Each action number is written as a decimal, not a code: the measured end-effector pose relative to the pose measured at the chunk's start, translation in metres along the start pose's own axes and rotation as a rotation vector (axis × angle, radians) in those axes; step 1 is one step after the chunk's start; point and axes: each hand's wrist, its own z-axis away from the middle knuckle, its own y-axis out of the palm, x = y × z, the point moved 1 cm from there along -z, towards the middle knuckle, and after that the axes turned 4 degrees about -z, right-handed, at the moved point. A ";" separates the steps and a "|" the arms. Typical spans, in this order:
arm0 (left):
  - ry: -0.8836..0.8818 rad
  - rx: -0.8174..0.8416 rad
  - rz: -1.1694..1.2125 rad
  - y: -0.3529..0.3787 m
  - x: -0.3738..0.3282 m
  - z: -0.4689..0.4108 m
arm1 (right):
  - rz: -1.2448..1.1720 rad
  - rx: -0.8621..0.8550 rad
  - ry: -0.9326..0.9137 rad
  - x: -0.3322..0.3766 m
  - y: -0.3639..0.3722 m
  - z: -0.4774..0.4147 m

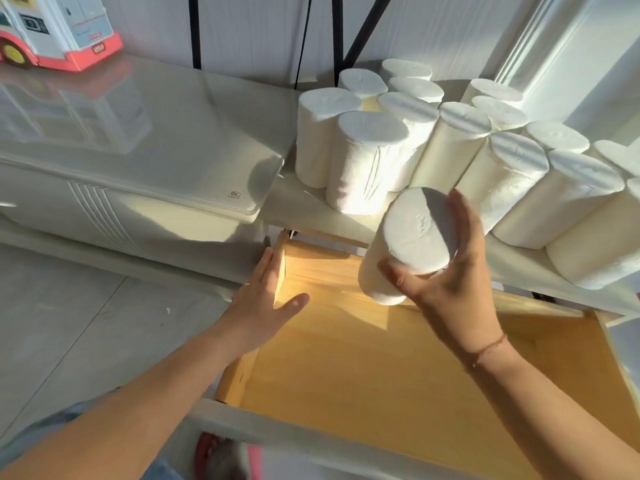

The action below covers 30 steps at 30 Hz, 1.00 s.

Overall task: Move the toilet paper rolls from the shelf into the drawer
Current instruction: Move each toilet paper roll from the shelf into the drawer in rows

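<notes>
Several white toilet paper rolls stand upright in a cluster on the pale shelf. My right hand grips one toilet paper roll from its top end and holds it in the air over the back of the open wooden drawer, just in front of the shelf edge. The drawer's bottom is bare wood with nothing lying in it. My left hand rests flat with straight fingers against the drawer's left side wall, thumb reaching over into the drawer.
A glossy grey cabinet stands to the left of the shelf, with a toy bus at its far corner. The drawer's pale front rail runs along the bottom. Grey floor tiles lie at the left. Black stand legs rise behind the rolls.
</notes>
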 end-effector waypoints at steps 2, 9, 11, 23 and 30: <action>0.012 -0.012 0.034 -0.001 -0.005 -0.001 | -0.039 0.140 -0.005 -0.001 0.012 0.023; -0.049 0.014 0.113 -0.003 -0.007 0.001 | -0.007 0.436 0.294 -0.063 0.077 0.054; -0.042 0.029 0.126 -0.004 -0.008 0.002 | 0.028 0.432 0.261 -0.073 0.087 0.052; -0.041 0.016 0.102 0.002 0.000 -0.003 | 0.053 0.513 0.390 -0.097 0.089 0.050; -0.023 -0.003 0.103 0.002 -0.002 -0.005 | 0.082 0.493 0.368 -0.091 0.116 0.037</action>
